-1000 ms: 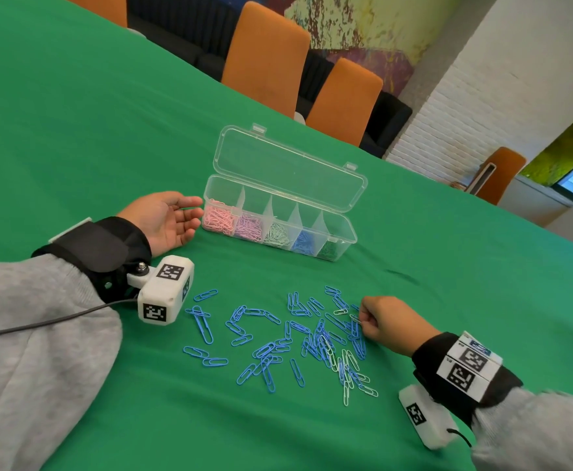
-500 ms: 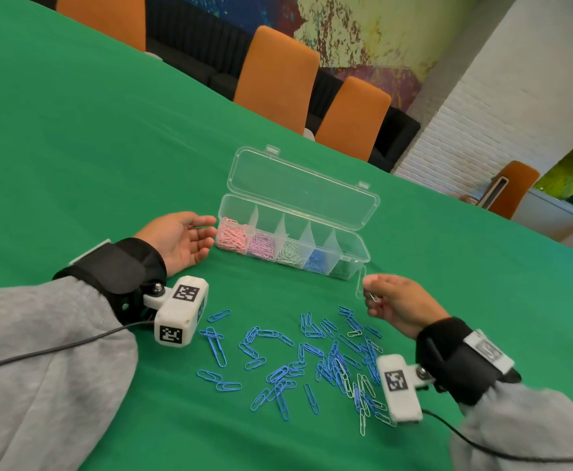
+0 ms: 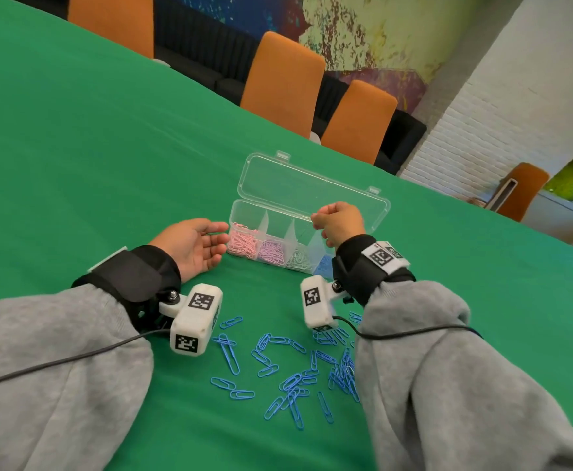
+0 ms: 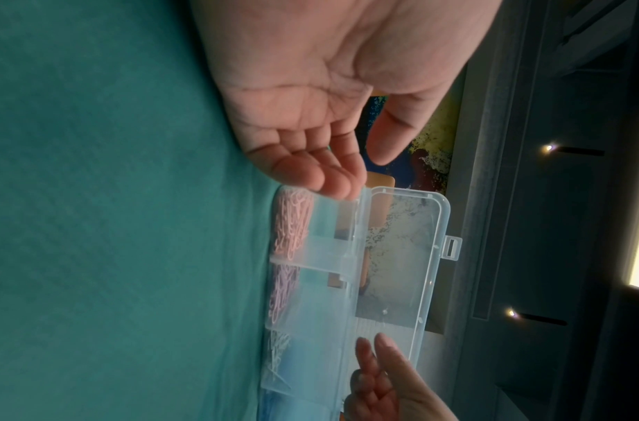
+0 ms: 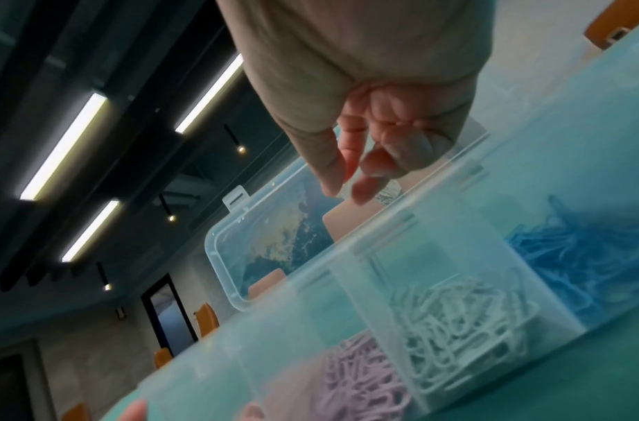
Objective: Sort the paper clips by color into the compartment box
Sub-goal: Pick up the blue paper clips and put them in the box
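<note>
**Right hand over the white-clip compartment, left hand resting at the box's end**

The clear plastic compartment box sits on the green tablecloth with its hinged lid thrown back. Its compartments hold sorted clips: pink paper clips at the left end, then lilac paper clips, then white paper clips, then blue paper clips in the box. The far right end of the box is hidden behind the right wrist.

The right hand hangs above the box, over the white and blue compartments, with its fingers curled and the thumb and forefinger tips drawn close together. The right wrist view shows those fingertips nearly meeting above the box rim; whether a clip sits between them cannot be told, since the spot is blurred.

The left hand lies on its side on the cloth, palm facing the box, fingers loosely extended and holding nothing. Its fingertips are right at the pink end of the box; actual contact cannot be told.

Nearer the person, a scatter of loose blue paper clips lies on the cloth between the two grey sleeves. Orange chairs stand along the table's far edge.
</note>
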A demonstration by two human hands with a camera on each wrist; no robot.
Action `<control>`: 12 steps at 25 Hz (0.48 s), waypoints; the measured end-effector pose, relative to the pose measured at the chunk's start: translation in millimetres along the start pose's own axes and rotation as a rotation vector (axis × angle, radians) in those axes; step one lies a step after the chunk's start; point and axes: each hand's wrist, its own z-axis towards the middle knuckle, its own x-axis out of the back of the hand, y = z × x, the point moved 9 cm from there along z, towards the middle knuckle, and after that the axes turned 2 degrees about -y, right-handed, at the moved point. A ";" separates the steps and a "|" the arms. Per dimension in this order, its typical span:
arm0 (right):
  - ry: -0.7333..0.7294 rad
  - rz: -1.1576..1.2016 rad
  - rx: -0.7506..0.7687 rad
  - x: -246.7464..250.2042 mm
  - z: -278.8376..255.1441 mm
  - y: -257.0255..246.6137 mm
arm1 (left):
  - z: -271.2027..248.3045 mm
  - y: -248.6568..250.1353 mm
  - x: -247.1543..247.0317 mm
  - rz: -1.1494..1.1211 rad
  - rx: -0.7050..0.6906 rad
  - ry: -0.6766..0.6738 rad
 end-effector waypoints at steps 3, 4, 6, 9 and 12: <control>-0.023 -0.085 0.037 0.3 -4.8 3.0 | -0.9 0.6 0.1 -0.008 -0.004 0.000; -0.051 -0.080 0.057 2.3 -10.2 3.1 | -1.0 1.3 0.6 -0.012 -0.007 0.004; -0.116 -0.063 0.118 10.6 -26.0 0.1 | -0.9 2.2 1.7 -0.012 -0.008 0.009; -0.195 -0.139 0.212 35.8 -51.1 4.9 | -0.6 2.1 -0.1 -0.003 -0.005 0.007; -0.449 -0.477 0.097 50.8 -76.8 52.2 | -1.2 0.8 -0.7 0.006 -0.001 0.010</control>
